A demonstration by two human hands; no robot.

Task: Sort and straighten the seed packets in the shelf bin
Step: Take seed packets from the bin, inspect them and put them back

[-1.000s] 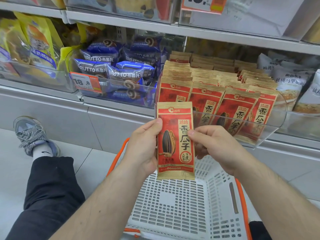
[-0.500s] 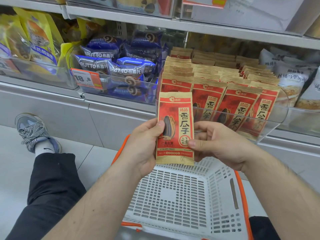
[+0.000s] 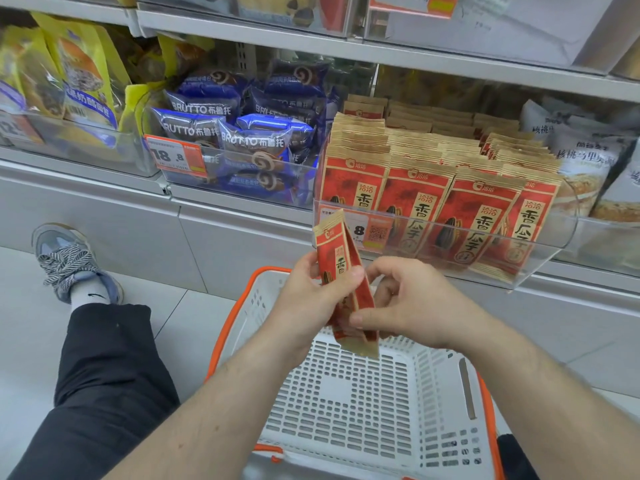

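Observation:
A red and tan seed packet (image 3: 341, 258) is held edge-on above the basket, turned so its face points left. My left hand (image 3: 311, 292) grips its left side with the thumb across the front. My right hand (image 3: 408, 303) pinches its lower right edge. Behind them a clear shelf bin (image 3: 540, 268) holds several rows of matching seed packets (image 3: 426, 188) standing upright, the front row leaning a little to the right.
A white basket with an orange rim (image 3: 363, 403) sits on the floor below my hands. Blue snack bags (image 3: 239, 133) fill the bin to the left, with a price tag (image 3: 175, 155). White bags (image 3: 585, 157) lie to the right. My leg and shoe (image 3: 69, 265) are at left.
The packet faced me flat before; now it has been rotated edge-on and tilted. My right hand slid down to its lower edge, and both hands dropped slightly toward the basket.

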